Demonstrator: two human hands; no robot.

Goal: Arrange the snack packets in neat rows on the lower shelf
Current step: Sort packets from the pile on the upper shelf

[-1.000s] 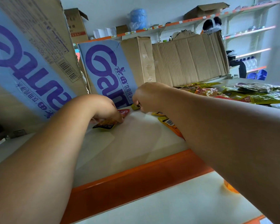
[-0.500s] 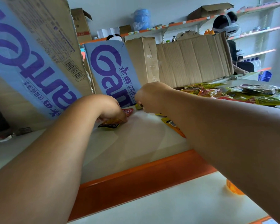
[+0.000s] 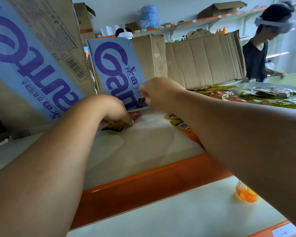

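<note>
Both my arms reach across a pale shelf [image 3: 143, 146] with an orange front edge. My left hand [image 3: 113, 110] rests fingers-down on a yellow-and-black snack packet [image 3: 114, 127]; a red packet [image 3: 135, 114] lies just behind it. My right hand [image 3: 158, 94] is lifted a little above the shelf and pinches a small dark packet [image 3: 142, 102]. An orange packet [image 3: 186, 130] and a yellow one [image 3: 171, 115] lie partly under my right forearm. A heap of several green, yellow and red packets [image 3: 256, 96] lies at the far right.
Blue-printed cartons [image 3: 116, 69] and flattened brown cardboard [image 3: 203, 57] stand along the back of the shelf. A lower pale shelf [image 3: 178, 214] carries an orange jelly cup [image 3: 246, 194]. A person in a dark top [image 3: 256, 53] stands at the far right.
My right hand has risen off the shelf with the small dark packet. My left hand stays on the yellow-and-black packet. The person at the right has come into view.
</note>
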